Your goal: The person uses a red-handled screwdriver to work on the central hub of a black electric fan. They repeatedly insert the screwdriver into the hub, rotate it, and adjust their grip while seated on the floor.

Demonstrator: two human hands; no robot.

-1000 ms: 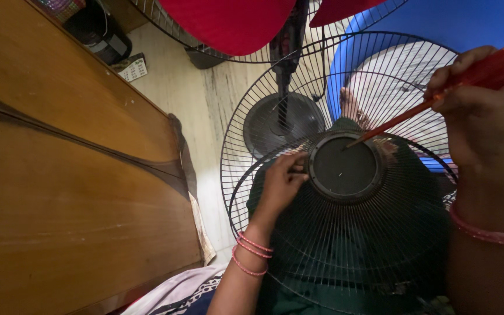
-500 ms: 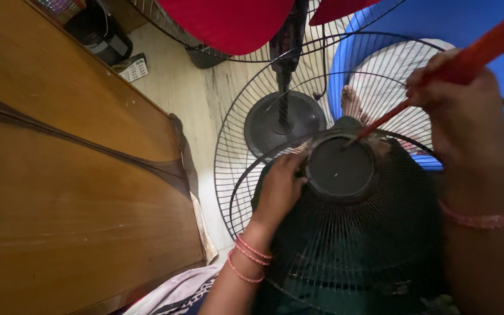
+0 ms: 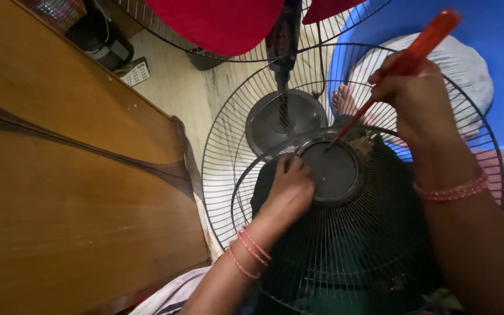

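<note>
This looks like a room in a home: a polished wooden bed frame (image 3: 59, 192) fills the left of the frame, a pale tiled floor (image 3: 176, 87) runs up the middle, a bare foot (image 3: 345, 96) rests there, and a blue plastic tub (image 3: 491, 35) sits upper right.

A brown wooden panel (image 3: 59, 192) fills the left side. Above hang red fan blades (image 3: 217, 23) behind a wire guard. A round grey fan base (image 3: 281, 119) stands on the pale floor (image 3: 173, 87) (streaked), near a blue tub (image 3: 497, 70) holding a white sack (image 3: 468, 64).
</note>
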